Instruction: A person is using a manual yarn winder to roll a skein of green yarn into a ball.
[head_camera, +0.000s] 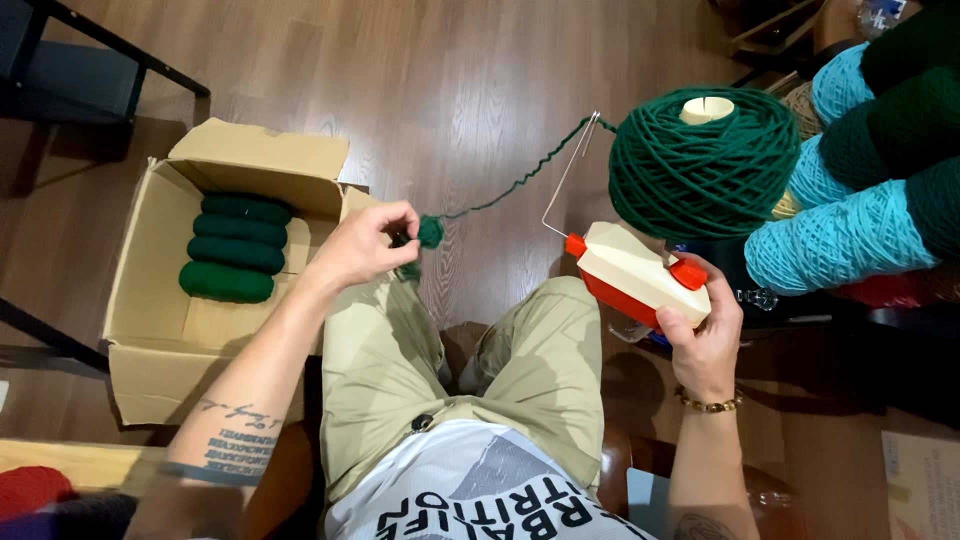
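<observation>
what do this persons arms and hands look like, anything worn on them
Both arms are bare, no sleeves showing. The left forearm carries dark tattooed script and block lettering. The right wrist wears a beaded bracelet in brown and gold tones. Neither the left hand nor the right hand wears gloves.

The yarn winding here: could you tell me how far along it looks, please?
Done: a big dark green yarn cake sits wound on the winder, and four green rolls lie in the cardboard box. In hand: the left hand pinches the strand's end; the right hand is at the winder. Left: this cake is not yet off the winder or boxed, and the box has room.
</observation>
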